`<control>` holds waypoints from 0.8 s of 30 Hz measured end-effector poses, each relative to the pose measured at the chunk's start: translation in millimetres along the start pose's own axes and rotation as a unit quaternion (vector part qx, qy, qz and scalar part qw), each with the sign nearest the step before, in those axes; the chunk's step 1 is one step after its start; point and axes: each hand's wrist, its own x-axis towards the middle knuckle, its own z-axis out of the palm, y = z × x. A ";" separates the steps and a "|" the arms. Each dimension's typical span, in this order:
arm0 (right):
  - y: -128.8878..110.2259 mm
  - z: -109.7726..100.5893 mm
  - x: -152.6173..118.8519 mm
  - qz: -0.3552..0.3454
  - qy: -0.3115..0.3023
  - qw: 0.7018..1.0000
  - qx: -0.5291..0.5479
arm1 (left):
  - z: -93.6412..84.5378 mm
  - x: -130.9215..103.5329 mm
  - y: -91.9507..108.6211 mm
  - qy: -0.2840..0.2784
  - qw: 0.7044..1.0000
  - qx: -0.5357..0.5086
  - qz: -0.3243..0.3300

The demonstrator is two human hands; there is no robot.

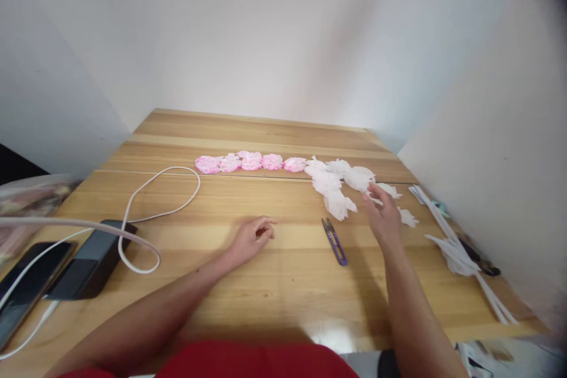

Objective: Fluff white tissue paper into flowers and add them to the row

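Note:
My right hand [383, 212] reaches over the right end of a cluster of thin white petal-like pieces [339, 204], its thumb and fingers apart at their edge. Whether the fingertips touch a piece cannot be made out. My left hand [253, 240] rests on the table with its fingers loosely curled in and nothing visible in them. Between the hands lie purple thread snips [335, 242], blades pointing away from me. A row of pink-and-white ruffled pieces [251, 161] runs leftward from the white ones.
At left on the wooden table [283, 283] are a dark box-shaped device [91, 263], a phone [31, 277] and a looped white cable [128, 207]. Along the right edge lie white strips [478, 283], a white gathered piece [454, 255] and a dark-handled tool [481, 260]. Walls stand behind.

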 end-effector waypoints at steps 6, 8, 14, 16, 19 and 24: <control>-3.3 -2.9 -1.3 0.045 0.018 0.998 0.036 | -3.3 1.1 -0.1 -0.003 1.000 -0.009 -0.009; -3.3 0.0 -4.5 0.049 -0.020 0.998 0.038 | -3.8 1.0 -1.1 -0.006 1.000 -0.009 -0.011; 1.7 11.1 -17.4 -0.018 -0.127 0.991 -0.024 | -4.4 1.1 -1.9 -0.010 0.999 -0.015 -0.030; 4.5 16.0 -20.6 -0.058 -0.150 0.984 -0.071 | -4.4 1.5 -2.3 -0.012 0.999 -0.014 -0.031; 11.5 22.3 -22.2 -0.077 -0.154 0.977 -0.129 | -4.2 2.3 -3.7 -0.018 0.999 -0.013 -0.027; 26.9 18.1 -14.0 -0.037 -0.072 0.981 -0.175 | -3.8 3.5 -5.1 -0.026 0.999 -0.004 -0.024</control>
